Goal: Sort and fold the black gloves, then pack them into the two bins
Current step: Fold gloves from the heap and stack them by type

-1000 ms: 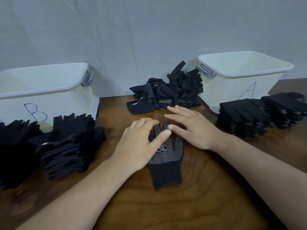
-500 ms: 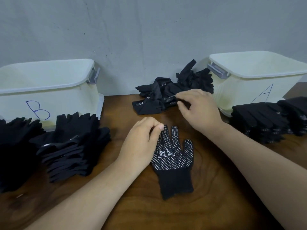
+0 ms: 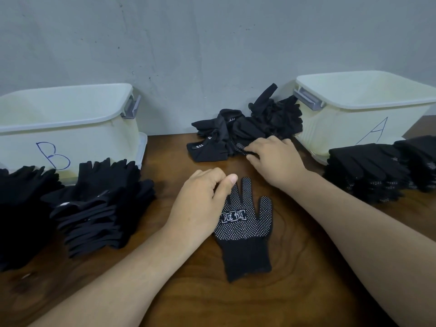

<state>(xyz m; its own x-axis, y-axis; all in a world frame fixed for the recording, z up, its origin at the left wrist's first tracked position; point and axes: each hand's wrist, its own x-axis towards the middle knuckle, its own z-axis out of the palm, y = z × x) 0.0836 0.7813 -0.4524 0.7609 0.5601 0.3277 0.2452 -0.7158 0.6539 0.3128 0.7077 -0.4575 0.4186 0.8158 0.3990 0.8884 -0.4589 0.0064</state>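
One left hand: fingers curled atop flat black white-dotted knit glove on wooden surface; grip unclear.
Right hand: fingers pinch another dotted black glove beside loose heap.

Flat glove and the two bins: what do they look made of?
Flat glove: knitted fabric, likely, with a ribbed cuff; white grip dots, perhaps rubbery. Bin A and bin B: cream plastic, smooth, slightly glossy, with moulded rims.
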